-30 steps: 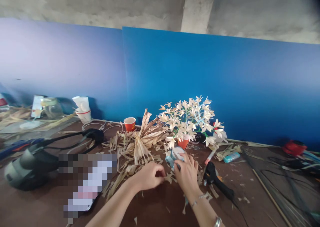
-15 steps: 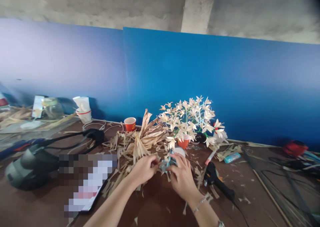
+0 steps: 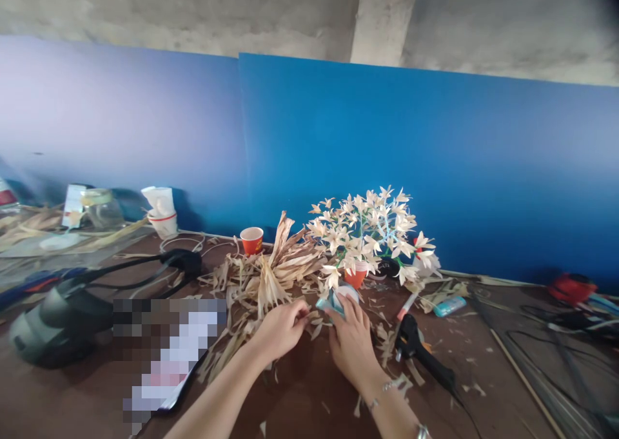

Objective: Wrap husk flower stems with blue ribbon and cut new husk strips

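Observation:
My left hand [image 3: 283,328] is closed, thumb and fingertips pinched together beside dry husk scraps; anything between them is too small to make out. To its right, my right hand [image 3: 352,339] has its fingers bent over a small light-blue object [image 3: 333,299], whose kind is unclear. A white round item [image 3: 349,291] lies just beyond those fingers, partly covered. Behind it, a bunch of cream husk flowers [image 3: 370,229] on green and blue stems stands in a red paper cup [image 3: 356,275]. Dried corn husks [image 3: 271,284] are heaped beyond my left hand.
A black glue gun [image 3: 423,355] lies right of my right hand, its cord trailing forward. Near it are a marker [image 3: 407,307] and a turquoise packet [image 3: 449,306]. Another red cup [image 3: 251,240] stands behind the husks. A dark strapped device [image 3: 62,323] and a phone-like slab [image 3: 178,361] lie left.
The light-blue object has moved away from me, towards the white round item, with my right hand's fingers. My left hand stays pinched in nearly the same place.

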Tool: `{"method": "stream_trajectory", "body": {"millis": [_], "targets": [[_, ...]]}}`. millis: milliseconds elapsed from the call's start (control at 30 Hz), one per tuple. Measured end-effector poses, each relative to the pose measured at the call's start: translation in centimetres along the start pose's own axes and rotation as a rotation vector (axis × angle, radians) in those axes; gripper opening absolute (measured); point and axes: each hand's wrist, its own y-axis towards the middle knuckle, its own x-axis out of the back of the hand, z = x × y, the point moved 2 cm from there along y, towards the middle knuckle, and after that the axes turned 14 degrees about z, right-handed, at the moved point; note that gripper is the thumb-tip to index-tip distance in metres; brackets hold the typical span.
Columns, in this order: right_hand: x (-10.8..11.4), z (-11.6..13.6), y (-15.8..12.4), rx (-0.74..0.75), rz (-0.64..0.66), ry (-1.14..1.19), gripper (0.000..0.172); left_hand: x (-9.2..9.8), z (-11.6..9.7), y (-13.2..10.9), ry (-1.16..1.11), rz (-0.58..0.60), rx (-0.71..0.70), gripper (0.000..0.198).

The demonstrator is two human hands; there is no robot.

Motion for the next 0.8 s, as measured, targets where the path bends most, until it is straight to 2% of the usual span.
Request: {"method": "stream_trajectory", "body": {"millis": [133,400,567,733,800], "targets": [[0.4,1.0,0.1,0.124,0.048,0.021,0.044,-0.1,-0.3,0.0,0.016,-0.009,-0.014,0.008],[0.7,1.0,-0.4,0.168,0.088,0.085,0.037,0.2,0.6,0.0,0.115,0.002,0.048,0.009],[0.8,0.9,-0.9,0.260,0.195,0.221,0.036,0.2,1.0,0.1,0.124,-0.020,0.051,0.012],[0.9,0.5,-0.4,0.183,0.146,0.261,0.036,0.3,0.3,0.0,0.057,-0.102,-0.002,0.014],[0.8,0.2,-0.2,0.147,0.132,0.251,0.033,0.5,-0.5,-0.2,-0.014,-0.101,-0.053,0.017]]}}
